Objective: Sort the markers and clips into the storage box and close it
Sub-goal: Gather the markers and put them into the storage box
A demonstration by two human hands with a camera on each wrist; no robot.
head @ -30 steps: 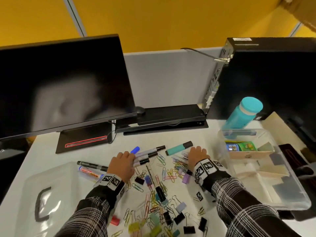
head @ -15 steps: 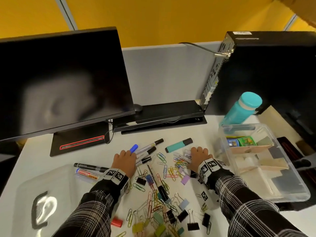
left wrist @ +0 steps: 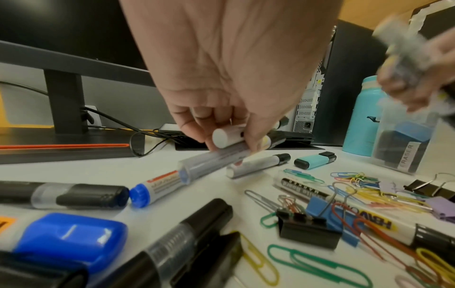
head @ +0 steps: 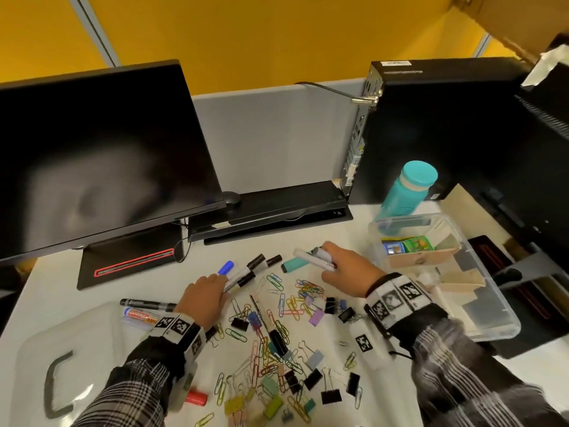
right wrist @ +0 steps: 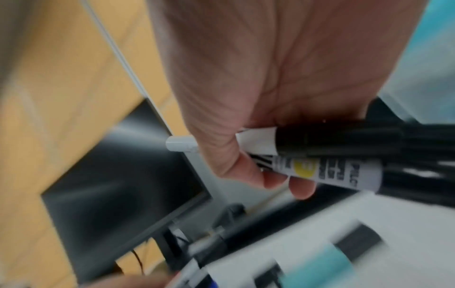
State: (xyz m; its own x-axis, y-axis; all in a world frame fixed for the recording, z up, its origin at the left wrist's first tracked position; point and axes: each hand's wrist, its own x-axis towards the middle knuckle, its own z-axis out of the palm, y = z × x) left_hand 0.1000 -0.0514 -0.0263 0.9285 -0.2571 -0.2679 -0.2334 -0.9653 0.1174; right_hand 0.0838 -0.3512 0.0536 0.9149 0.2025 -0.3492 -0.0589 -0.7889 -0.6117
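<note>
Two white-barrelled markers with black caps (right wrist: 320, 155) are gripped in the curled right hand (head: 348, 269), lifted off the white bench (head: 61, 285) beside the clear plastic storage box (head: 498, 322); the printed label and yellow dot on one barrel are shown only by the right wrist view, which is blurred. A white marker (left wrist: 229, 137) and a grey-barrelled marker (left wrist: 211, 162) are pinched together by the left hand (head: 204, 298), a stacking made clear only in the left wrist view. Coloured paper clips (head: 308, 286) and black binder clips (head: 331, 396) are seen scattered over the bench in the head view, with the clear box lid (head: 37, 349) lying at the left.
</note>
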